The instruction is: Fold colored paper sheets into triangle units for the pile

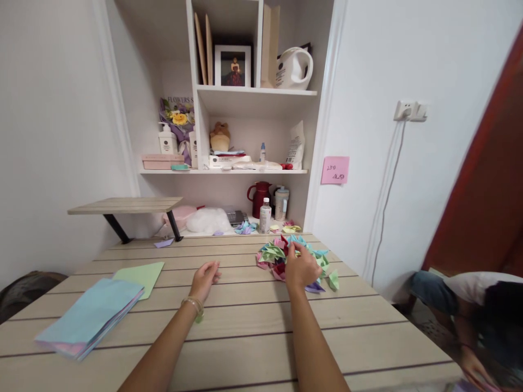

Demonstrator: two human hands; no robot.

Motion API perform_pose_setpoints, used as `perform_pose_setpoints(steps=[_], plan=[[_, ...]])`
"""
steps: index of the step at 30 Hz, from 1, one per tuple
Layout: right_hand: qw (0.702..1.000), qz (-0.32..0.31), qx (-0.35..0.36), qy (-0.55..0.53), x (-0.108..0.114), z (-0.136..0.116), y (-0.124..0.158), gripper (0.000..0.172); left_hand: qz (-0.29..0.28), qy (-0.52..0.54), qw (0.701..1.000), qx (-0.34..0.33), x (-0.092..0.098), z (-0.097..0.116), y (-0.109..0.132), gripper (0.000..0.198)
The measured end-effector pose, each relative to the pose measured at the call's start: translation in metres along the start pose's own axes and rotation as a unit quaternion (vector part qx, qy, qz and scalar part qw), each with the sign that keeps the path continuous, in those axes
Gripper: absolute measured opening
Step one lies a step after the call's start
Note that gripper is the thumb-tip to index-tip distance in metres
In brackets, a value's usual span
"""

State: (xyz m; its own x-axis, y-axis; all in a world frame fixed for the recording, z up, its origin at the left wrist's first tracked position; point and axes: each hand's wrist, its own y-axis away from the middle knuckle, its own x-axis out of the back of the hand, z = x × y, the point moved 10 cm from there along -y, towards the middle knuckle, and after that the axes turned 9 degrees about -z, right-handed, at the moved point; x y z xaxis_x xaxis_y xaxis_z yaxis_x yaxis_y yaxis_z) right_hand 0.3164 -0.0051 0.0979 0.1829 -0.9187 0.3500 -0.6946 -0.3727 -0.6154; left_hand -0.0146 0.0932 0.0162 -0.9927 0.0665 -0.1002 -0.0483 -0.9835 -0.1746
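My right hand (301, 267) reaches over a heap of folded coloured paper pieces (273, 252) on the slatted table. Its fingers are pinched at the heap, and whatever lies between the tips is hidden. Pink, green, red and blue folds show around it, with a purple piece (315, 287) below the hand and a light green one (334, 280) to its right. My left hand (205, 279) hovers over or rests on bare slats left of the heap. Its fingers are curled together, and nothing shows in them. A bracelet (194, 308) circles the left wrist.
A stack of coloured paper sheets (93, 310) lies at the left beside a green sheet (143, 276). A small raised shelf (126, 204) stands behind. At the table's back are a bottle (265, 215) and a red jug (259, 199). Another person (469, 316) bends low at the right.
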Motion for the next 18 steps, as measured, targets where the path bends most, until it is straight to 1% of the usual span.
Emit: perform_pose_setpoints(steps=[2, 5, 8, 11, 13, 14, 15, 17, 18], plan=[[1.000, -0.013, -0.014, 0.024, -0.004, 0.005, 0.001, 0.034, -0.008, -0.004, 1.000, 0.001, -0.001, -0.001, -0.001, 0.040], [0.998, -0.039, -0.014, 0.041, -0.013, 0.005, 0.005, 0.031, -0.016, -0.008, 1.000, -0.002, -0.003, -0.001, -0.001, 0.038], [0.998, -0.038, -0.002, 0.040, -0.013, -0.001, 0.005, 0.027, -0.025, -0.018, 1.000, -0.002, -0.005, 0.000, -0.001, 0.037], [0.999, -0.040, 0.033, 0.015, -0.011, -0.017, 0.008, 0.026, -0.031, -0.031, 0.999, -0.001, -0.008, 0.000, 0.000, 0.035], [0.993, -0.073, 0.091, -0.020, -0.015, -0.041, 0.019, 0.025, -0.029, -0.035, 0.999, -0.004, -0.008, -0.001, -0.001, 0.033], [0.985, -0.105, 0.132, -0.043, -0.020, -0.057, 0.030, 0.024, -0.026, -0.036, 0.999, -0.006, -0.008, -0.001, -0.001, 0.032], [0.970, -0.146, 0.183, -0.070, -0.027, -0.075, 0.044, 0.023, -0.027, -0.038, 0.999, -0.005, -0.008, -0.003, -0.002, 0.031], [0.919, -0.243, 0.285, -0.126, -0.038, -0.114, 0.085, 0.022, -0.021, -0.041, 0.999, -0.010, -0.007, -0.004, -0.004, 0.027], [0.882, -0.295, 0.336, -0.151, -0.043, -0.132, 0.109, 0.021, -0.016, -0.044, 0.999, -0.017, -0.007, -0.004, -0.004, 0.024]])
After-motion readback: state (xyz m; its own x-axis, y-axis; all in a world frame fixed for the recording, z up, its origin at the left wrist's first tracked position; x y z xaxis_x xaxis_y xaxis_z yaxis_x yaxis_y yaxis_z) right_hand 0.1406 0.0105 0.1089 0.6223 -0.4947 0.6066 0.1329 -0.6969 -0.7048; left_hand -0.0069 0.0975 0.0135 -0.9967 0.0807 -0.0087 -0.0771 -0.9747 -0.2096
